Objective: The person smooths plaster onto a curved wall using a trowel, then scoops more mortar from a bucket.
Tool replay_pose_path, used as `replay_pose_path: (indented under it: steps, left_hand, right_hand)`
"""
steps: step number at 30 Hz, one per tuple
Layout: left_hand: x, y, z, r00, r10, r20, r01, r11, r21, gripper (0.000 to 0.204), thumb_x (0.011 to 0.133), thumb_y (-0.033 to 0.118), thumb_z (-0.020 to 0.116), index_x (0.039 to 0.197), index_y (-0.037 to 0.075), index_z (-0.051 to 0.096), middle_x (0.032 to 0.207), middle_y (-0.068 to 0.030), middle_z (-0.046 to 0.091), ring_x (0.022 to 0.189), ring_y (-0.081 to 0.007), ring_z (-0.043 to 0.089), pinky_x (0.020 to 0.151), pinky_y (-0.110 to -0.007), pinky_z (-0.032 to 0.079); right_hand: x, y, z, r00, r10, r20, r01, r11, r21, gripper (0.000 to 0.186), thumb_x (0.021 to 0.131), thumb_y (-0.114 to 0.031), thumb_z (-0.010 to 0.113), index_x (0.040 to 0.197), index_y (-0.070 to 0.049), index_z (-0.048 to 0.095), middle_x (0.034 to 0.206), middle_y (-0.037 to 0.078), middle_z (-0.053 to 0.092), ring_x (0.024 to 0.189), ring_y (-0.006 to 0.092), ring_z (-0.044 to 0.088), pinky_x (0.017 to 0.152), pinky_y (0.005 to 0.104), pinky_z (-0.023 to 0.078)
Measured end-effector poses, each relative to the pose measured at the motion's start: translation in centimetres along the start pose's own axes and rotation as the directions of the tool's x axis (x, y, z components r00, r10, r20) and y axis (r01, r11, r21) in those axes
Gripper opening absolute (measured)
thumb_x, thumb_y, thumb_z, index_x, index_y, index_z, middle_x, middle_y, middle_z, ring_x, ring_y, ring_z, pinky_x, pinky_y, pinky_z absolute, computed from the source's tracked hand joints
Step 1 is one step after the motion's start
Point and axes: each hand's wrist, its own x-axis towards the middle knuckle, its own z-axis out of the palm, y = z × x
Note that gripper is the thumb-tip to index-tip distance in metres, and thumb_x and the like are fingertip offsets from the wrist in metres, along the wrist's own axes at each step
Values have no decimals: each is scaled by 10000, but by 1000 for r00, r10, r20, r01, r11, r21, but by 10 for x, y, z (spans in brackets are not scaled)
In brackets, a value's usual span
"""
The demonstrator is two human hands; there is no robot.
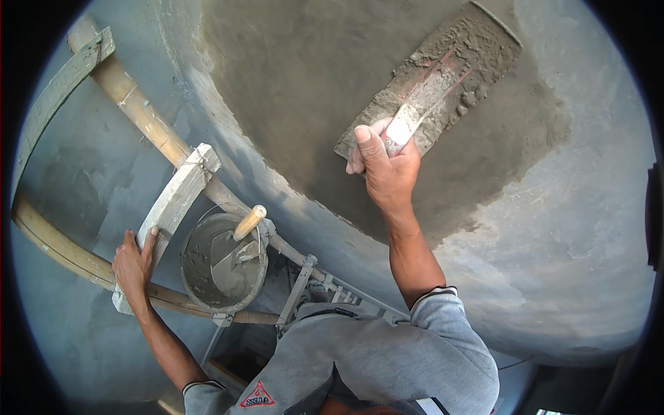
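Observation:
My right hand (pixel 389 166) is closed round the handle of a long plastering float (pixel 456 76). Wet grey mortar cakes the float's back, which lies against a darker patch of fresh plaster (pixel 290 90) on the wall. Lower left, my left hand (pixel 135 263) grips a flat wooden rung (pixel 176 194) of a bamboo ladder, its fingertips over the edge. Beside that rung hangs a bucket (pixel 225 294) holding grey mortar. A trowel (pixel 250 223) leans in it, its wooden handle sticking up over the rim and its blade partly in the mortar.
Two bamboo poles (pixel 149 124) carry the rungs, with another rung (pixel 52 104) at the upper left. Smaller rungs (pixel 297 287) descend below the bucket. The curved grey wall (pixel 567 228) wraps round the right side.

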Motion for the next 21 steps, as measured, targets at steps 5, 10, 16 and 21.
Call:
replay_pose_path:
  steps: [5, 10, 16, 21]
  left_hand:
    - [2, 6, -10, 1000, 9, -16, -10, 999, -34, 732, 861, 633, 467, 1109, -48, 569, 891, -273, 641, 917, -426, 601, 797, -492, 445]
    - [4, 3, 0, 1000, -14, 25, 14, 1000, -9, 743, 850, 643, 477, 1111, -48, 568, 871, -260, 642, 903, -422, 598, 795, -502, 437]
    - [0, -6, -1, 999, -41, 6, 41, 998, -48, 741, 843, 652, 480, 1079, -43, 584, 870, -255, 645, 899, -421, 600, 779, -499, 443]
    - [8, 4, -7, 1000, 11, 8, -10, 996, -91, 691, 850, 634, 482, 1007, -32, 583, 857, -262, 640, 879, -433, 601, 772, -496, 447]
  right_hand:
    - [-130, 157, -72, 945, 327, -26, -279, 762, -585, 297, 866, -252, 664, 788, 15, 559, 589, 60, 534, 557, 167, 490, 537, 363, 425]
    - [-117, 76, -99, 971, 199, -131, -234, 900, -369, 240, 926, -205, 597, 763, -55, 505, 592, 37, 544, 485, 114, 506, 453, 263, 411]
    - [-12, -12, -7, 997, -72, -42, 73, 997, 38, 243, 953, -165, 543, 758, -28, 495, 569, 35, 498, 478, 116, 479, 459, 276, 421]
    - [-128, 183, -60, 991, 100, 87, -20, 759, -650, 361, 894, -281, 628, 731, 24, 525, 597, 126, 562, 559, 204, 555, 556, 384, 444]
